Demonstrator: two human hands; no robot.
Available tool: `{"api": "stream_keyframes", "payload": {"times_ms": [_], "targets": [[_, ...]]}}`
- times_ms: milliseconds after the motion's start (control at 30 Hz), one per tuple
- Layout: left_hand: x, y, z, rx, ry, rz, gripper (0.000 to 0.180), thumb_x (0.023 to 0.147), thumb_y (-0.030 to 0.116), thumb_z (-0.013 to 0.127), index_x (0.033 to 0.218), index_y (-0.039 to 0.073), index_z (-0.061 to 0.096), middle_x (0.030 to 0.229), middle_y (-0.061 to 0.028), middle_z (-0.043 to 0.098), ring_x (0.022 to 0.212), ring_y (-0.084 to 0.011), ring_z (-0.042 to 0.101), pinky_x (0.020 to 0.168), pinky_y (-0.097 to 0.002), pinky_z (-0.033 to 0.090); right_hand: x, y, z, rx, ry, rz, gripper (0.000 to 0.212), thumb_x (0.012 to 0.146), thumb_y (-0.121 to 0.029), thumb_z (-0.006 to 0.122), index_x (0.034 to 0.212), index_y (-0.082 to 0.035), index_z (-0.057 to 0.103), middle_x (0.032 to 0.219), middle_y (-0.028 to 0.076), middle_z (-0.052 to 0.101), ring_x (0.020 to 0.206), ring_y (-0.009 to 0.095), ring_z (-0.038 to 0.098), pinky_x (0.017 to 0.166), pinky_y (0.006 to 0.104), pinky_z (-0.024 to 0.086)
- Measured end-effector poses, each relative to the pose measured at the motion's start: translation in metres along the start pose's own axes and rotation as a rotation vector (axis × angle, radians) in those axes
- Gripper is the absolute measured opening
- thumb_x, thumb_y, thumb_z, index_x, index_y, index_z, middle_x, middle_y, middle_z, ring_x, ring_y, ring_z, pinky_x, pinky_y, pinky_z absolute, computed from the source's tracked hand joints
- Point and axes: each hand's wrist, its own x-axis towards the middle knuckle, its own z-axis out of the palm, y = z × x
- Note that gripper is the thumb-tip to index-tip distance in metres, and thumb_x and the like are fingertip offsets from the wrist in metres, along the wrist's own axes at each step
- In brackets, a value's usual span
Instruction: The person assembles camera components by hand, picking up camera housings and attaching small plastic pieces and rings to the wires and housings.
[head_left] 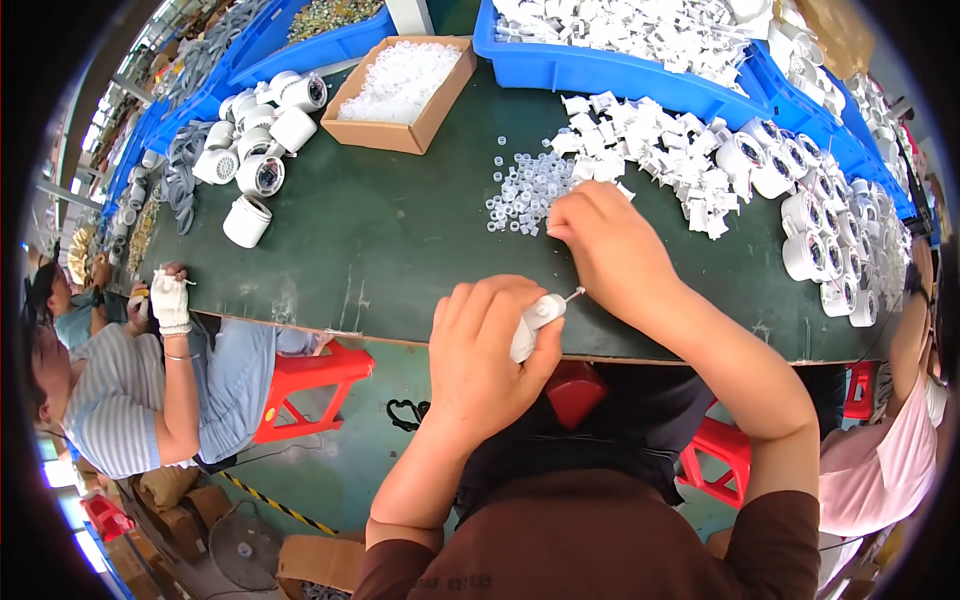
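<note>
My left hand [482, 355] is wrapped round a white plastic part [543, 311] just above the table's front edge. A thin pin with a small tip sticks out of it toward the right. My right hand [612, 245] is bent with its fingers pressed together beside a pile of small translucent plastic rings [528, 188]. Whatever those fingertips may hold is hidden. Behind the rings spreads a heap of small white plastic pieces [655, 150].
On the green table [400, 220] stand a cardboard box [398, 137] of clear bits, white round housings [262, 175] at left, more housings [828, 235] at right, and blue bins [600, 68] behind. A gloved co-worker [150, 400] sits left; another person [885, 450] is at right.
</note>
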Motion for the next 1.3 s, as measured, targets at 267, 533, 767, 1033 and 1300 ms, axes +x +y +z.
{"api": "stream_keyframes", "payload": {"times_ms": [267, 533, 767, 1033, 1300], "targets": [[0.005, 0.003, 0.001, -0.001, -0.070, 0.025, 0.027, 0.074, 0.007, 0.078, 0.099, 0.007, 0.067, 0.103, -0.0067, 0.068, 0.089, -0.0295, 0.061, 0.080, -0.0393, 0.047, -0.045, -0.036, -0.055, 1.014, -0.144, 0.726, 0.010, 0.095, 0.001, 0.066, 0.104, 0.000, 0.069, 0.103, 0.005, 0.069, 0.094, 0.012, 0.064, 0.086, 0.0281, 0.052], [0.006, 0.002, 0.002, 0.000, -0.107, 0.023, 0.032, 0.072, 0.006, 0.077, 0.101, 0.008, 0.065, 0.108, -0.0075, 0.066, 0.090, -0.0306, 0.060, 0.080, -0.0407, 0.047, -0.049, -0.039, -0.037, 1.300, -0.152, 0.706, 0.016, 0.092, 0.006, 0.067, 0.105, 0.000, 0.074, 0.115, 0.009, 0.067, 0.107, 0.016, 0.063, 0.095, 0.0309, 0.051], [0.004, 0.002, 0.006, 0.027, -0.076, 0.043, 0.035, 0.070, 0.004, 0.078, 0.101, 0.007, 0.061, 0.109, -0.0098, 0.064, 0.093, -0.0312, 0.061, 0.080, -0.0412, 0.047, -0.040, -0.039, -0.038, 1.364, -0.245, 0.880, 0.012, 0.094, 0.001, 0.067, 0.106, 0.001, 0.069, 0.108, 0.007, 0.069, 0.096, 0.014, 0.067, 0.090, 0.0292, 0.053], [-0.003, -0.002, 0.014, 0.025, 0.072, 0.049, 0.038, 0.069, 0.002, 0.081, 0.101, 0.008, 0.061, 0.104, -0.0107, 0.065, 0.092, -0.0307, 0.061, 0.077, -0.0400, 0.048, -0.042, -0.054, -0.029, 1.434, -0.058, 0.880, 0.011, 0.097, -0.002, 0.063, 0.107, 0.001, 0.068, 0.105, 0.006, 0.069, 0.097, 0.011, 0.064, 0.086, 0.0277, 0.054], [-0.001, -0.005, 0.011, -0.041, 0.026, 0.105, 0.032, 0.066, 0.001, 0.080, 0.094, 0.008, 0.065, 0.096, -0.0086, 0.067, 0.086, -0.0299, 0.061, 0.074, -0.0391, 0.047, -0.061, -0.070, -0.002, 1.020, 0.074, 0.657, 0.014, 0.106, -0.004, 0.046, 0.112, 0.000, 0.058, 0.101, 0.004, 0.062, 0.091, 0.007, 0.058, 0.080, 0.0244, 0.050]]}}
